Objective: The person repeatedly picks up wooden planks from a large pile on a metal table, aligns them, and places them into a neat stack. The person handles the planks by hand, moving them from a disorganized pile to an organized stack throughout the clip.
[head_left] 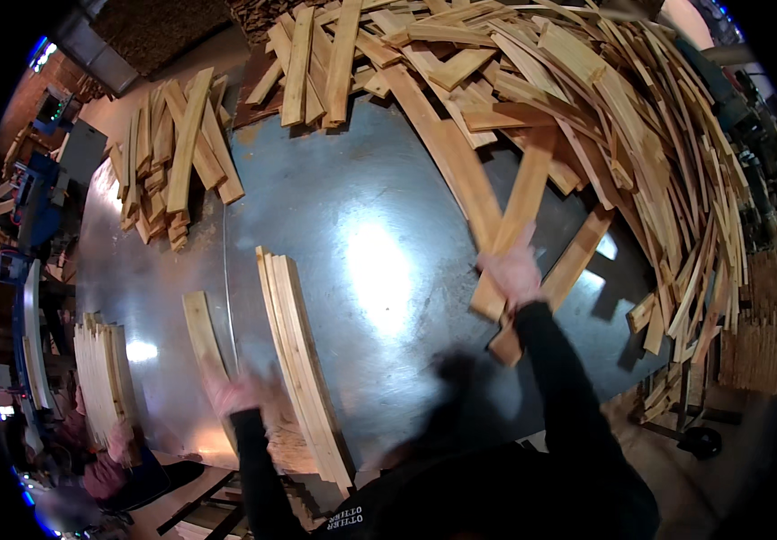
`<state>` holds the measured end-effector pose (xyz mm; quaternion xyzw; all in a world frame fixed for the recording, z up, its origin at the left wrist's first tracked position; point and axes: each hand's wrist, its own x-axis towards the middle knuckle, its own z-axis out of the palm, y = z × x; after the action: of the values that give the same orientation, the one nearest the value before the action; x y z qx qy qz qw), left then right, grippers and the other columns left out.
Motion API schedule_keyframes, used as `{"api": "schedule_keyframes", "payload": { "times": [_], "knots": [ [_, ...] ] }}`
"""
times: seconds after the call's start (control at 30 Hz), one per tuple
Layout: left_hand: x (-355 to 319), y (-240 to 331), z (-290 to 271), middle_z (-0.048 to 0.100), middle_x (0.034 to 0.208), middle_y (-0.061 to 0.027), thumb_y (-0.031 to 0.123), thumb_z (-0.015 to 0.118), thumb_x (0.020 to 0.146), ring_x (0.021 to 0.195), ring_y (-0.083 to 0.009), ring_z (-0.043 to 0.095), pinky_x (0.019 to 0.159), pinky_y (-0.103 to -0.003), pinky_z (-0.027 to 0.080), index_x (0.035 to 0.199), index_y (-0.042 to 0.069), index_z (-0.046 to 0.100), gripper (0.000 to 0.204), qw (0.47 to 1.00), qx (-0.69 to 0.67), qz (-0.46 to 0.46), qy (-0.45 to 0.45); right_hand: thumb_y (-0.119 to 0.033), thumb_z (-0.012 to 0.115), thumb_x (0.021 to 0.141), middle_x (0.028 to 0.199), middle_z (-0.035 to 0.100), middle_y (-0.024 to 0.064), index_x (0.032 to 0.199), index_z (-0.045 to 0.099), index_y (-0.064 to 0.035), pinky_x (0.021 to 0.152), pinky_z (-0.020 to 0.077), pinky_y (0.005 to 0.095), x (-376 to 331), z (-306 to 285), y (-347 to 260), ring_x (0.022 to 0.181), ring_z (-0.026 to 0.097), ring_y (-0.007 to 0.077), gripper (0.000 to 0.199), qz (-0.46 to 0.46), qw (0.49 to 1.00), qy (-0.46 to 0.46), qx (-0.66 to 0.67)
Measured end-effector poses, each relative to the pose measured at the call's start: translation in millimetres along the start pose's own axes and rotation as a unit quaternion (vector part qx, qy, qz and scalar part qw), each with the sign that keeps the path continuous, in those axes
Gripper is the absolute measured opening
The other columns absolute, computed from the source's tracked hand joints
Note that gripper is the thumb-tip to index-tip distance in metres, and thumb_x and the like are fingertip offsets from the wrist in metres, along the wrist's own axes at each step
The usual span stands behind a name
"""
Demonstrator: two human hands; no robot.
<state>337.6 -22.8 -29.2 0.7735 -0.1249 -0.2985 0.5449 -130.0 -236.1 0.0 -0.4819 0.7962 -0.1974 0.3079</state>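
Observation:
My right hand [512, 273] is closed around a wooden board [529, 191] at the right of the metal table. The held board slants over other boards, among them a long board [465, 171] and a shorter board [579, 256]. Motion smears my left hand [232, 392], which is over a single narrow board [199, 324] at the left front; whether its fingers grip that board I cannot tell. Between my hands stands a neat row of long, thin boards [294, 351], side by side and reaching to the table's near edge.
A large, jumbled heap of boards [577, 99] covers the far and right side of the metal table [316, 189]. Another loose pile [172, 144] lies at the far left. At the left edge, a co-worker's hands [120, 441] are at a squared stack of boards [100, 378].

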Motion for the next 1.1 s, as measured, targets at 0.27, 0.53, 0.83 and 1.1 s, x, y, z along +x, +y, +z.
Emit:
{"api": "schedule_keyframes", "payload": {
  "times": [0.27, 0.53, 0.83, 1.1],
  "knots": [
    [-61.7, 45.1, 393.9, 0.052, 0.131, -0.024, 0.044, 0.067, 0.082, 0.122, -0.0338, 0.051, 0.102, -0.045, 0.041, 0.142, -0.002, 0.035, 0.082, 0.942, 0.132, 0.176, -0.255, -0.012, 0.084, 0.064, 0.137, 0.048, 0.0147, 0.157, 0.007, -0.0122, 0.095, 0.0483, 0.0379, -170.0, -62.5, 51.2, 0.117, 0.053, 0.0256, 0.12, -0.059, 0.946, -0.213, 0.236],
    [-96.6, 68.3, 537.7, 0.045, 0.134, -0.0287, 0.024, 0.077, 0.07, 0.116, -0.0362, 0.055, 0.097, -0.046, 0.048, 0.145, -0.003, 0.013, 0.102, 0.9, 0.403, 0.067, -0.149, -0.034, 0.091, 0.057, 0.094, 0.054, 0.0053, 0.143, 0.039, -0.0102, 0.065, 0.0481, 0.03, -97.0, -156.5, 109.6, 0.079, 0.056, 0.0161, 0.104, -0.058, 0.782, -0.273, 0.558],
    [-226.3, -43.7, 278.5, 0.059, 0.111, -0.0159, 0.02, 0.061, 0.082, 0.103, -0.026, 0.059, 0.093, -0.043, 0.049, 0.138, 0.001, 0.045, 0.061, 0.703, -0.335, -0.308, -0.546, -0.025, 0.061, 0.084, 0.106, 0.062, 0.0142, 0.133, 0.042, 0.0006, 0.088, 0.0508, 0.036, -50.0, -64.9, 110.8, 0.098, 0.061, 0.0234, 0.058, 0.046, 0.652, -0.436, 0.618],
    [-292.6, -55.9, 220.0, 0.062, 0.112, -0.0063, 0.025, 0.068, 0.085, 0.097, -0.0145, 0.059, 0.084, -0.031, 0.051, 0.134, 0.001, 0.051, 0.057, 0.833, -0.116, -0.21, -0.499, -0.004, 0.056, 0.086, 0.12, 0.06, 0.012, 0.153, 0.025, -0.006, 0.09, 0.0495, 0.0304, -86.0, -17.4, 126.9, 0.102, 0.061, 0.0227, 0.074, 0.033, 0.821, -0.38, 0.425]
  ]
}}
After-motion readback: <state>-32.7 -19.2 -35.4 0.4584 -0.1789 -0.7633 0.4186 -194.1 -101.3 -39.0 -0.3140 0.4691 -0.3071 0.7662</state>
